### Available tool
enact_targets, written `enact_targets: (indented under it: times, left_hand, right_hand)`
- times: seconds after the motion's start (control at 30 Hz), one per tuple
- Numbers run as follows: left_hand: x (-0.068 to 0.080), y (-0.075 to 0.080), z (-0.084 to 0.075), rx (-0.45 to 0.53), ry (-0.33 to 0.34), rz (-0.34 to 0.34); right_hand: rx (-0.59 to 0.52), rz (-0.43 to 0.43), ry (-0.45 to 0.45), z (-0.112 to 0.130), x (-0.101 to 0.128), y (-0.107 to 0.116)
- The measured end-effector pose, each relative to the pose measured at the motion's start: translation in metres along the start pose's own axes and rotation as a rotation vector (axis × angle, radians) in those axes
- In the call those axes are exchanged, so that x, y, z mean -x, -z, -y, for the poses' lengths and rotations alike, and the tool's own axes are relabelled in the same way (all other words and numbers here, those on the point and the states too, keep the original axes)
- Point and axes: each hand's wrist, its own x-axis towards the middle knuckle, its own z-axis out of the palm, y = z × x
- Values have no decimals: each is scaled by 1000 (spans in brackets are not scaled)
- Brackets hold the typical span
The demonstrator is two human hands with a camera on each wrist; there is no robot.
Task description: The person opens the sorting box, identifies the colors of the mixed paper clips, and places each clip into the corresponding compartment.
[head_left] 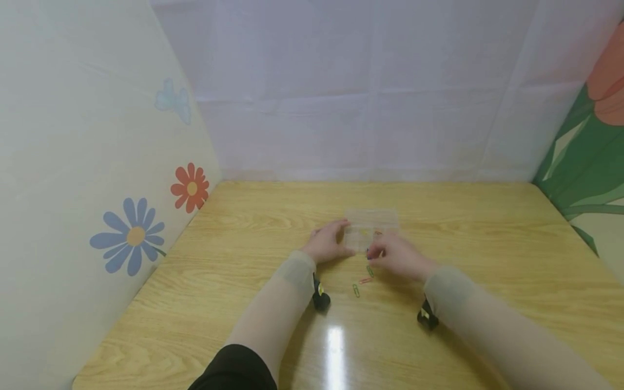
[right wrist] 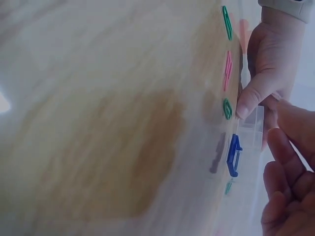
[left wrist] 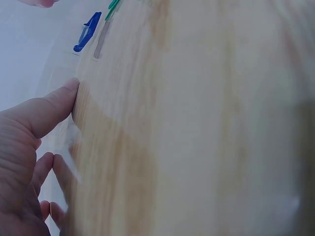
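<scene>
At mid-counter (head_left: 487,244), the left hand (head_left: 327,244) is gripping the clear plastic box's (head_left: 371,219) edge while the right hand (head_left: 397,254) is pinching a blue paperclip (right wrist: 234,155), both seemingly light, rigid and slippery.

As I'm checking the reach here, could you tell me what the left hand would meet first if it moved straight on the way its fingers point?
The left hand already touches the clear plastic compartment box; its fingers point into the box's left side, so it would probably just push the box.

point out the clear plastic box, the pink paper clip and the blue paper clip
clear plastic box (head_left: 377,218), head view, far bare part of the lid
pink paper clip (right wrist: 228,70), right wrist view, middle of the clip
blue paper clip (right wrist: 234,155), right wrist view, middle of the clip
</scene>
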Motion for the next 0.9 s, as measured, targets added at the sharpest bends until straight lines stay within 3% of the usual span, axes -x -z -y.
enact_targets:
  times: [0.3,0.63,0.9]
  left_hand:
    - [-1,0,1,-9,-28,-12]
    - [4,2,-3,-33,-7,-2]
    - [5,3,-5,-29,-11,-2]
  right_hand:
    - [77,57,49,4,2,-9]
    - [61,121,-56,9,3,-22]
    - [95,132,-15,10,4,-24]
